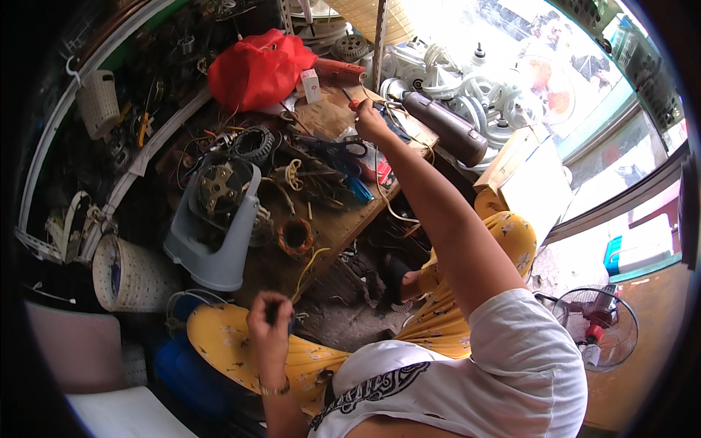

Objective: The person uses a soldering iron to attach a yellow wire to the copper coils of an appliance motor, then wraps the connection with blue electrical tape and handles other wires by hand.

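My right hand [371,123] reaches across to the far side of the workbench [332,244]. Its fingers are closed around a red-handled tool [355,104] with a thin dark tip; the exact kind is too small to tell. A pale cord [387,203] hangs near that wrist. Low by my left knee, my left hand [269,321] has its fingers curled; whatever they hold, if anything, is hidden. A yellow wire [309,269] rises beside it at the bench edge. Nearby on the bench are a copper coil [295,237] and a grey fan housing [223,226] with a metal motor.
Dark-handled scissors [355,150], a ring-shaped motor part [253,144] and tangled wires crowd the bench. A red bag [259,71] and a small white box [311,85] sit at the back. A dark cylinder [445,128] lies right. A caged fan [595,328] stands lower right.
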